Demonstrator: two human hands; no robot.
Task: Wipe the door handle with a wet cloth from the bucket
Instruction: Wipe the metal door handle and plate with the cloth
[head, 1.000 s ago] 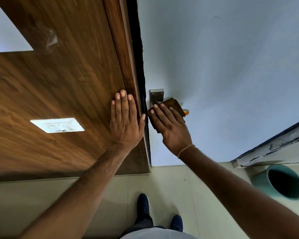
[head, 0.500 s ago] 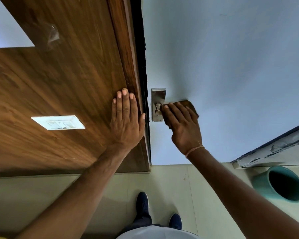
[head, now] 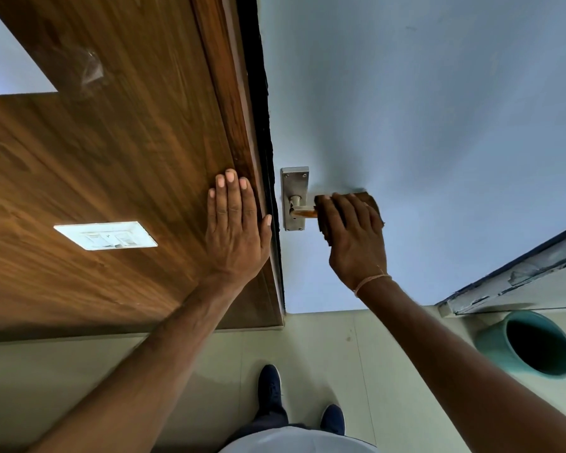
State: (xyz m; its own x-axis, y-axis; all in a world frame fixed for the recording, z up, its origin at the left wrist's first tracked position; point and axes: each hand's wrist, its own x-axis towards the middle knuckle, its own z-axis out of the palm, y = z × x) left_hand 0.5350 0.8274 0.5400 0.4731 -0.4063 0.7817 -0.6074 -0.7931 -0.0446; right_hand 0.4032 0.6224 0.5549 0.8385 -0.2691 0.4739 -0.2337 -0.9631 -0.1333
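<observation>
Right hand (head: 353,237) closed over soft, limp brown cloth (head: 371,202) bunched on door handle (head: 303,212), likely slick when wet; left hand (head: 236,230) flat, open, empty, left of handle.

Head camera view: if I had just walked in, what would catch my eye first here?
Probably the right hand, closed on a brown cloth pressed over the lever of the metal door handle on the pale blue door. Next, the left hand lies flat, fingers spread, on the wooden panel beside the door's edge. At the lower right a teal bucket stands on the floor.
</observation>
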